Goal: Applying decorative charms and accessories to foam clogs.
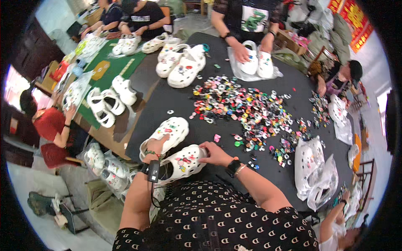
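Observation:
Two white clogs with holes and colourful charms lie in front of me at the near left of the black table. My left hand grips the opening of the farther clog, its fingers partly hidden inside. The nearer clog has its toe towards the right and several charms on top. My right hand holds this clog's toe, with thumb and fingers curved against its edge. My left wrist and a dark device on it cover part of the nearer clog's heel end.
A big heap of small colourful charms spreads over the black table. White clogs stand beyond; bagged clogs lie at right. Across the table, a co-worker's hands handle another pair. More people work around a green-topped table.

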`<state>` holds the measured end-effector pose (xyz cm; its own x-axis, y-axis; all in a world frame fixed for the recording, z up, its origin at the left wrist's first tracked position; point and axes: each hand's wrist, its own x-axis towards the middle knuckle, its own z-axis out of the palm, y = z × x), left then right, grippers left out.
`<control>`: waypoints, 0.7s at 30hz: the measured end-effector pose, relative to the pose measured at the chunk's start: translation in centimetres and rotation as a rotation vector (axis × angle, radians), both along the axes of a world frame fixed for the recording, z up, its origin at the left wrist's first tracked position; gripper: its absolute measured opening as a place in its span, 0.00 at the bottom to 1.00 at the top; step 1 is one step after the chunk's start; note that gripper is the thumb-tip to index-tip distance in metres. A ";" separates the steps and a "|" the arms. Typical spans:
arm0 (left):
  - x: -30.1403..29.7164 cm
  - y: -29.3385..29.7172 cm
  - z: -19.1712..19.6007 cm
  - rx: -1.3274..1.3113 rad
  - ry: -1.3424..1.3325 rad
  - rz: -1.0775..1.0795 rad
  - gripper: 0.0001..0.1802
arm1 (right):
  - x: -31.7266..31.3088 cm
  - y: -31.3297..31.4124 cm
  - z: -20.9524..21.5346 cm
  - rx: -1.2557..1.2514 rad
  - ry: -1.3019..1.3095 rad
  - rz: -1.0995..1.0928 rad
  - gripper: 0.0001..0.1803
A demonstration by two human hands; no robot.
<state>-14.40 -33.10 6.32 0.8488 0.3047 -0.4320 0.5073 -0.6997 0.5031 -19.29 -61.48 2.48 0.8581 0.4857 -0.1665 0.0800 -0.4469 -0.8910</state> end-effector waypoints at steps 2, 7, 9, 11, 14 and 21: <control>-0.2 -0.7 0.8 -0.161 -0.024 0.107 0.46 | -0.2 0.2 -0.1 -0.047 -0.047 0.004 0.35; -1.1 -4.3 -1.6 -0.358 -0.163 0.036 0.28 | -1.2 -0.6 0.4 0.011 0.002 0.016 0.31; -1.0 -5.0 -2.5 -0.675 -0.228 0.068 0.24 | -1.3 -1.8 1.1 -0.014 0.050 -0.012 0.26; -0.3 -6.2 1.1 -0.418 -0.139 -0.113 0.27 | -1.3 -4.4 1.2 -0.003 0.071 -0.114 0.21; 1.2 -5.2 -1.1 -0.408 -0.106 -0.179 0.28 | -0.2 -7.4 0.8 -0.177 -0.163 -0.369 0.12; 1.6 -4.9 -3.1 -0.378 -0.143 -0.171 0.27 | 3.7 -10.1 0.5 -0.611 -0.279 -0.447 0.13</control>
<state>-12.80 -38.03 3.27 0.9326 -0.0029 -0.3609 0.3068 -0.5206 0.7968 -15.56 -71.62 3.03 0.9989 -0.0205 -0.0424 -0.0375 -0.8909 -0.4526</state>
